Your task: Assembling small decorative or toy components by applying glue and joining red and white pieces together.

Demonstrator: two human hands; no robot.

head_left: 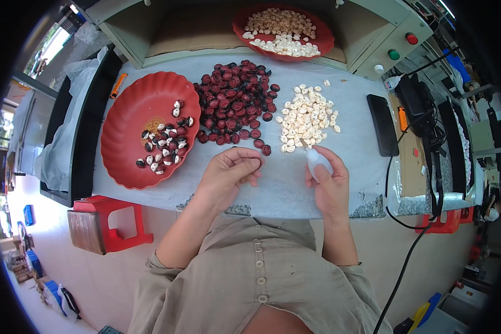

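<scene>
My left hand is closed in a pinch near the table's front edge; what its fingertips hold is mostly hidden. My right hand grips a small white squeeze bottle, its thin tip pointing at the near edge of a pile of small cream-white pieces. Beyond my left hand lies a large heap of dark red and black round pieces, with a few loose ones close to my fingers. To the left, a red scalloped plate carries several red-black pieces with white parts on them.
Farther back, a second red plate of white and tan pieces sits inside a grey cabinet with buttons. A black phone lies at right, near cables. A black tray and an orange lighter are left.
</scene>
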